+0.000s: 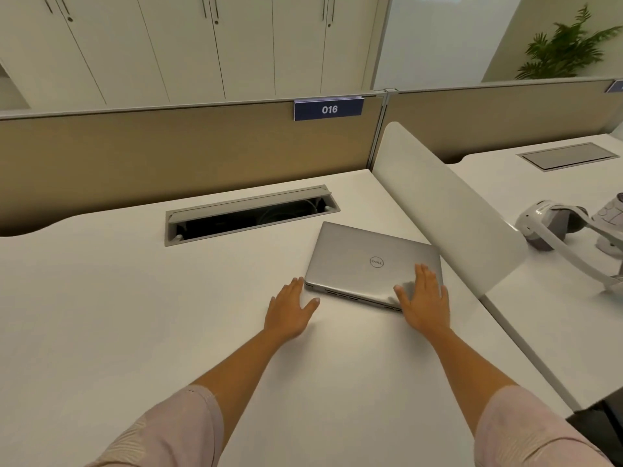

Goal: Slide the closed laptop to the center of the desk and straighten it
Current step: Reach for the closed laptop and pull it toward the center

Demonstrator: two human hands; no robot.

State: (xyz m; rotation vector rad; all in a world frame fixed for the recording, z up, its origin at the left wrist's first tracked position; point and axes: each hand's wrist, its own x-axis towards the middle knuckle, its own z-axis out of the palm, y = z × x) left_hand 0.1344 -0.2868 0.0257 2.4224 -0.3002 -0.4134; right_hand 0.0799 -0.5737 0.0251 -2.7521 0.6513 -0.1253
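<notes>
A closed silver laptop (364,257) lies on the white desk (135,298), right of the middle and turned at a slant, close to the side divider. My right hand (423,298) rests flat on the laptop's near right corner, fingers spread. My left hand (291,308) lies flat on the desk just off the laptop's near left corner, fingers apart, fingertips almost at its edge; I cannot tell if they touch it.
An open cable tray (251,214) is sunk into the desk behind the laptop. A white divider panel (438,203) stands along the right edge. A tan partition (168,146) with a "016" label closes the back. A headset (553,224) lies on the neighbouring desk.
</notes>
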